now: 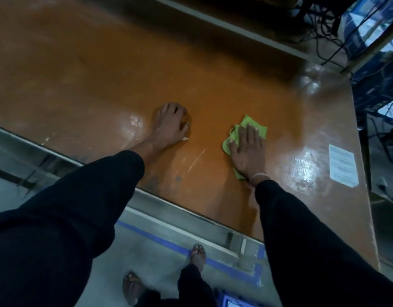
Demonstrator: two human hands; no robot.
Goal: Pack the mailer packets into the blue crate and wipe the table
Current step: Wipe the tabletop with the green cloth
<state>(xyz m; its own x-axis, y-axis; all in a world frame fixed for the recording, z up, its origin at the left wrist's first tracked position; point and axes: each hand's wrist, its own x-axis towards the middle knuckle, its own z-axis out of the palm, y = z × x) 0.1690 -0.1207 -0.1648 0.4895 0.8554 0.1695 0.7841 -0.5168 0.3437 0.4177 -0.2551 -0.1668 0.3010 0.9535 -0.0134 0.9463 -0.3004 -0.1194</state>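
My right hand (246, 151) lies flat, fingers spread, pressing a crumpled green cloth (255, 125) onto the orange-brown table (102, 85). The cloth sticks out past the fingertips and beside the wrist. My left hand (172, 122) rests on the table to the left of the cloth, fingers curled under, with a small white scrap at its thumb side. A corner of the blue crate (230, 301) shows on the floor at the bottom edge, beside my feet. No mailer packets are visible.
A white paper label (342, 166) is stuck near the table's right edge. Cables and blue equipment (368, 41) crowd the area beyond the far right corner. Blue tape lines (169, 242) mark the grey floor below the table's metal front rail.
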